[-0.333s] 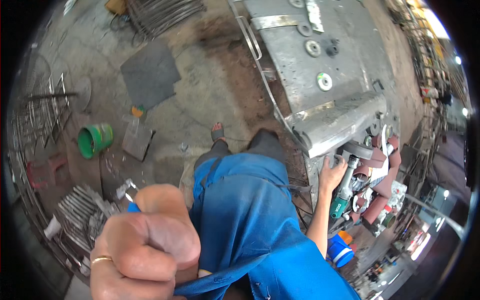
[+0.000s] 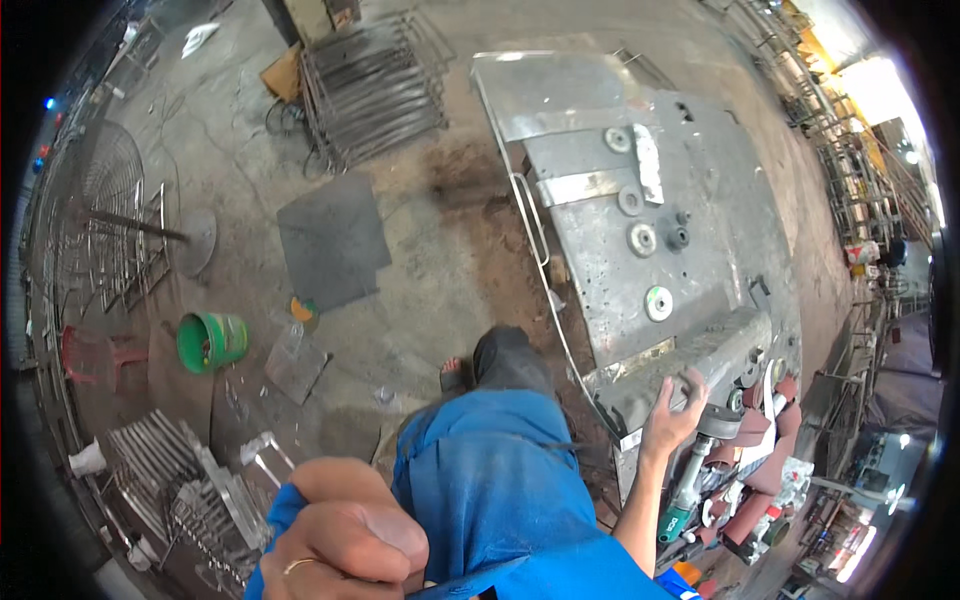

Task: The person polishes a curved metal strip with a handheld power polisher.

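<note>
My left hand (image 2: 345,535) is a closed fist low in the picture, wearing a ring. Blue cloth (image 2: 283,510) bunches out past it on both sides, and it appears to grip this cloth. My right hand (image 2: 672,425) reaches over the near end of a metal table (image 2: 715,190), beside a long grey metal piece (image 2: 700,355). Its fingers are curled but apart, with nothing visible between them. Just right of it lies a green and grey angle grinder (image 2: 688,490) with a thick round wheel (image 2: 720,421) at its head. Blue clothing (image 2: 490,460) covers my front.
Round discs (image 2: 641,239) lie on the table. Beyond the grinder are rolled brown abrasive sheets (image 2: 768,465). On the floor to the left are a green bucket (image 2: 212,342), a dark flat sheet (image 2: 333,240), a red chair (image 2: 100,355) and piled metal bars (image 2: 165,465). Metal frames (image 2: 375,90) stack farther off.
The view has tilted up, so the table and floor sit lower in it. My left fist has moved lower and right in view. My right hand has lifted clear of the grinder's wheel.
</note>
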Demonstrator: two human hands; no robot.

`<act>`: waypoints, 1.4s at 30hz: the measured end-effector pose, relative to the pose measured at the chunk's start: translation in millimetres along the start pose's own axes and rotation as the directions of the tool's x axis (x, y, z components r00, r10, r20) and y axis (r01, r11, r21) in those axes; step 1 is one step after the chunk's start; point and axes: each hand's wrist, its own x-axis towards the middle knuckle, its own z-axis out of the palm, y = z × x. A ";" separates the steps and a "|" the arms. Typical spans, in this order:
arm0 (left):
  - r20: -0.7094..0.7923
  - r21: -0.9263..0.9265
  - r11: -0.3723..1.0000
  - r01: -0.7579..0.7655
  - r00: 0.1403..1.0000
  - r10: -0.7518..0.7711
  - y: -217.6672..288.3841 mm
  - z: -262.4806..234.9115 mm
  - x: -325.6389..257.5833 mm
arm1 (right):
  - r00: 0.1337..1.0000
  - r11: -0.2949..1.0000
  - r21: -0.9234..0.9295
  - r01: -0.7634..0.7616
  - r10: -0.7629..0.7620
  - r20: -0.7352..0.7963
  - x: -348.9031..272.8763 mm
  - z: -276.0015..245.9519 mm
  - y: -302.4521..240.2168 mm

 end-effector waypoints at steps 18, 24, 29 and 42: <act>-0.058 0.005 1.000 -0.027 0.998 0.028 -212.7 -31.3 99.7 | 0.991 0.970 0.230 0.082 -0.104 0.081 191.1 145.2 -104.7; -0.075 0.086 0.955 0.283 0.958 -0.277 -278.2 -95.9 144.3 | 0.998 0.986 0.164 -0.037 0.043 -0.035 214.4 167.1 -142.3; 0.773 -0.403 0.594 0.696 0.607 -0.186 -416.1 -211.1 172.7 | 0.955 0.955 0.048 -0.293 0.294 -0.024 190.0 212.4 -171.0; 0.150 0.283 -0.034 0.959 -0.079 -0.986 -706.2 -406.6 -41.8 | 0.693 0.846 -0.244 -0.475 0.530 0.488 120.7 317.1 -255.3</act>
